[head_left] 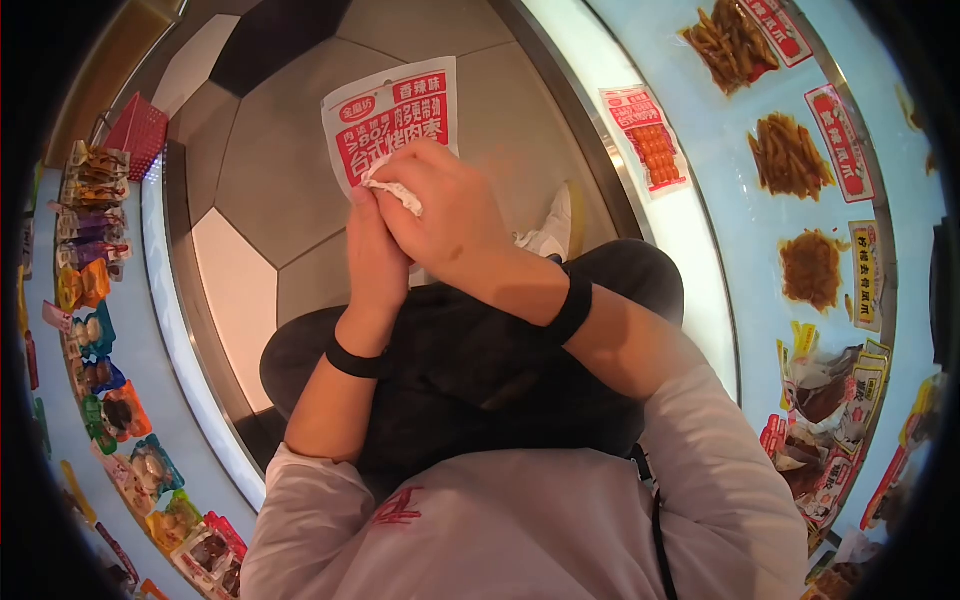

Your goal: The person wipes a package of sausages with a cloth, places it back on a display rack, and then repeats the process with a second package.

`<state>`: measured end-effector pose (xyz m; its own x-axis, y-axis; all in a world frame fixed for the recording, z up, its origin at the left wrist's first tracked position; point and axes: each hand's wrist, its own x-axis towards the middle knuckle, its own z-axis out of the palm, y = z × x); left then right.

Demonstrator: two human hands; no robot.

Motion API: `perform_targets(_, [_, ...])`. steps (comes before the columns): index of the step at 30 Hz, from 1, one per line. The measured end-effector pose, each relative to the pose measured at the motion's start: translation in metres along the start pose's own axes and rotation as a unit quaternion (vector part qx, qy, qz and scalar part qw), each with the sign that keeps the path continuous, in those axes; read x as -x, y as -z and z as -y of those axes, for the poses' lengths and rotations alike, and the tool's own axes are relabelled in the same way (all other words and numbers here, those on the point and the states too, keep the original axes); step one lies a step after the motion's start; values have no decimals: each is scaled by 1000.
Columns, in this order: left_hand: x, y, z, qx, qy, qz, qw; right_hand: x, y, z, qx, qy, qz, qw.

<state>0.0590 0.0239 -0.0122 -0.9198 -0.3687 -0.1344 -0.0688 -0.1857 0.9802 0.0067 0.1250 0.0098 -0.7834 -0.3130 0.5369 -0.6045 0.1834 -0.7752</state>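
My right hand (450, 205) is closed around a crumpled white tissue (398, 194), pressed near the lower edge of a red and white printed card (392, 105). The card has large Chinese lettering and a white border, and stands above the floor in front of me. My left hand (375, 245) is at the card's lower left edge, thumb up, closed on it as far as I can see. Its other fingers are hidden behind the thumb and my right hand. Both hands meet at the tissue.
A lit counter on the right holds food portions (790, 155) with labels, a similar red pack (647, 140) and bagged snacks (830, 390). Small snack packs (95, 320) line the left counter, with a red basket (137, 137) behind. Between the counters runs a tiled floor (300, 240).
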Motion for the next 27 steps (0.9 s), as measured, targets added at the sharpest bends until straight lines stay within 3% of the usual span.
perform_targets(3, [3, -5, -3, -72, -80, -6, 994, -9, 5, -3, -2, -40, 11, 999])
perform_targets(6, [6, -13, -10, 23, -51, 19, 998, -11, 17, -15, 10, -66, -5, 998])
perform_targets(7, [6, -9, -8, 0, -54, 28, 998, -14, 17, -15, 10, -72, -12, 997])
perform_targets(8, [1, -1, 3, -102, -94, -3, 990, -10, 15, -9, -8, -53, 24, 998])
perform_targets(10, [-4, -3, 6, -112, -183, -23, 977, -5, 7, -3, -42, -21, 27, 999])
perform_targets(13, [4, -7, -7, -17, -68, 18, 997, -18, 20, -20, -18, -94, 14, 995])
perform_targets(16, [3, -1, -1, -67, -78, 15, 995, -13, 17, -12, -33, -85, 22, 996])
perform_targets(17, [-3, -7, 4, -108, -200, -28, 974, -8, 13, -4, -50, -40, 29, 998])
perform_targets(20, [1, -1, -1, -102, -108, -5, 989, -13, 16, -9, -41, -54, 18, 998])
perform_targets(21, [5, -9, -8, -31, -58, 2, 998, -17, 20, -16, -24, -91, 3, 996])
perform_targets(24, [5, -11, -13, -22, -72, 35, 997, -16, 18, -18, -11, -100, -16, 995])
perform_targets(25, [2, -8, -10, -55, -122, 18, 991, -11, 13, -14, -31, -34, 4, 999])
perform_targets(27, [-6, -6, 2, -118, -216, -10, 969, -9, 8, -8, -30, -35, 19, 999])
